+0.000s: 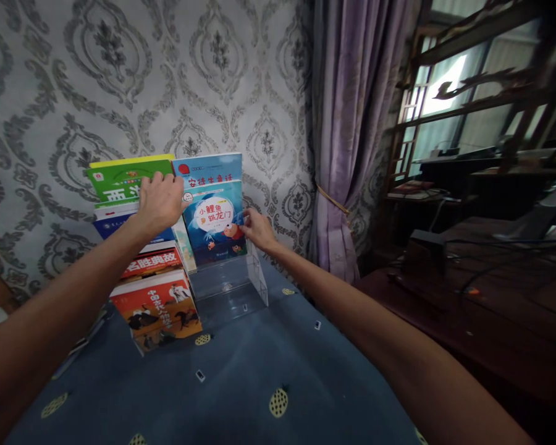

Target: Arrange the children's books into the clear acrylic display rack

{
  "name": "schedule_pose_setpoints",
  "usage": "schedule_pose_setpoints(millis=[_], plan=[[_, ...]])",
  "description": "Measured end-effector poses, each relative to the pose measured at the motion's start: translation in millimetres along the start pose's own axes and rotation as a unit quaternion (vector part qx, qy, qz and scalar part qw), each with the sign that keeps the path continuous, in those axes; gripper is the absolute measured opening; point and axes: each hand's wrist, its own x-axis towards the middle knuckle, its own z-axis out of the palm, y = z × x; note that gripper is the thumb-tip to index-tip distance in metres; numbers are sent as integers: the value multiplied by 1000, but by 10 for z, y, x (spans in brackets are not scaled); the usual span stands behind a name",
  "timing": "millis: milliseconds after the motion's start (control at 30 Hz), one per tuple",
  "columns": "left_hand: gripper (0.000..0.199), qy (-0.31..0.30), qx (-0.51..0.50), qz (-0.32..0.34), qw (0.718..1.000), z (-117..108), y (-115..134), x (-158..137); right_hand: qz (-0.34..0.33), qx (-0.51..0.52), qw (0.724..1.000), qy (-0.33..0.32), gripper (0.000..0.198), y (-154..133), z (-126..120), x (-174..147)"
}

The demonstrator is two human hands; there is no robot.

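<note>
A blue picture book (pixel 213 244) with a white title circle stands upright in the right column of a clear plastic tiered rack (pixel 227 303). My right hand (pixel 258 228) pinches its right edge between thumb and fingers. My left hand (pixel 161 201) is closed at the book's upper left edge, in front of a green book (pixel 115 177); its thumb is partly hidden. Behind the blue picture book stands a lighter blue book (pixel 208 164). In the left column, an orange book (pixel 160 309) fills the front tier, with a red book (pixel 152 262) behind it.
The rack stands on a blue tablecloth (pixel 241 383) with pineapple prints, against a patterned wall (pixel 264 93). A tied purple curtain (pixel 343 123) hangs to the right. Beyond it is a dark red table (pixel 445 315) with cables. More books lie at the left behind my forearm.
</note>
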Motion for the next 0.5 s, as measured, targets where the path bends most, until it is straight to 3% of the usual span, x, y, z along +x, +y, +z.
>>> schedule_pose_setpoints(millis=[100, 200, 367, 500], plan=[[36, -5, -9, -5, 1000, 10, -28, 29, -3, -23, 1000, 14, 33, -42, 33, -101], [41, -19, -11, 4, 1000, 17, -72, 64, -51, -53, 997, 2, 25, -123, 75, -233], [48, -27, -6, 13, 1000, 16, -85, 80, -183, -100, 973, -95, 25, -279, 162, -353], [44, -36, 59, 10, 998, -19, -35, 54, -185, -140, 959, -163, 35, -333, 207, -288]])
